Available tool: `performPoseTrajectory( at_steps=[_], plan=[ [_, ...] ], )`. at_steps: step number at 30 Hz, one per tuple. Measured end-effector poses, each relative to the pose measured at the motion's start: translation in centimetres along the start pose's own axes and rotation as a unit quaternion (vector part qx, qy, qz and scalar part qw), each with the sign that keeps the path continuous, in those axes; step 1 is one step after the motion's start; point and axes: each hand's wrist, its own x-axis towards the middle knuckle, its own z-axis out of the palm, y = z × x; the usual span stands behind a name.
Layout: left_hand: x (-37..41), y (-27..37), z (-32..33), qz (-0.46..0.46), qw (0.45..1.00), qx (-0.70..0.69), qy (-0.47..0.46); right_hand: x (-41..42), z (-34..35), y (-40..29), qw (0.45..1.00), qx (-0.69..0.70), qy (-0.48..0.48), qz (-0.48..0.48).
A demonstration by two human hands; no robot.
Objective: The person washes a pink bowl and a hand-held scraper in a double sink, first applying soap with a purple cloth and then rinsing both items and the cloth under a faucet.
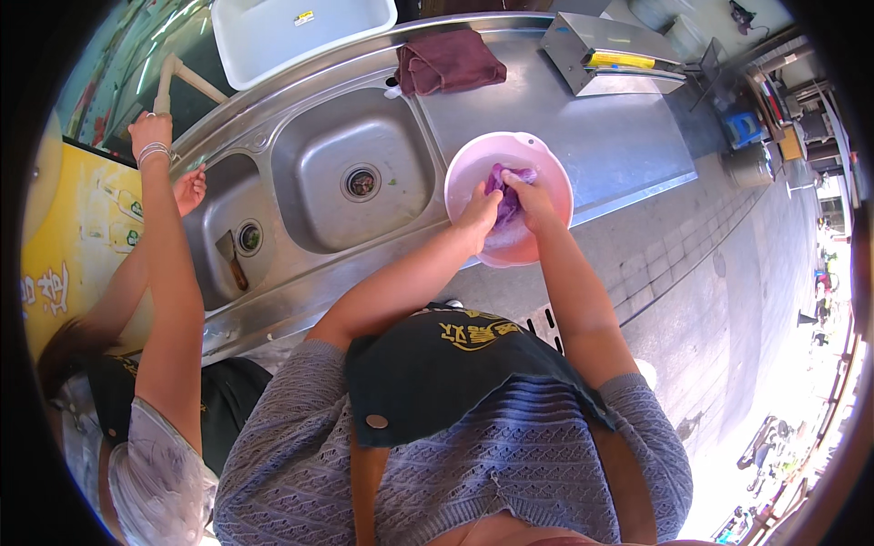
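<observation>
A pink plastic basin with cloudy, sudsy water stands at the front edge of the steel counter, right of the larger sink bowl. Inside it, my left hand and my right hand grip a wet purple cloth between them, fingers and thumbs closed on it. Part of the cloth is hidden by my hands. Behind the basin, a folded maroon cloth lies on the counter beside the larger bowl.
The double steel sink lies to the left, a scraper with a wooden handle in its smaller bowl. At far left a co-worker's hand is at a tap. A white tray and a steel box stand behind.
</observation>
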Motion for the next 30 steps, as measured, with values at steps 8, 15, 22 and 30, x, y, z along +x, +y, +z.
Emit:
performPoseTrajectory(
  at_steps=[8, 15, 22, 30],
  plan=[
    [2.8, 1.6, 1.1, -0.184, 0.961, -0.199, -0.045, 2.3, -0.9, 2.6, 0.851, -0.509, 0.077, -0.101],
    [5.1, 1.2, -0.8, -0.174, 0.941, -0.276, -0.092, -4.8, 4.3, -1.6, 0.996, -0.091, -0.004, 0.013],
    [7.3, -1.2, -1.3, -0.122, 0.925, -0.324, -0.158, -3.6, 5.4, 0.4, 0.948, -0.166, 0.099, -0.251],
    [6.3, -0.8, 0.1, -0.079, 0.987, -0.135, 0.024, 1.5, 3.4, 0.7, 0.877, -0.354, 0.174, -0.275]
  ],
)
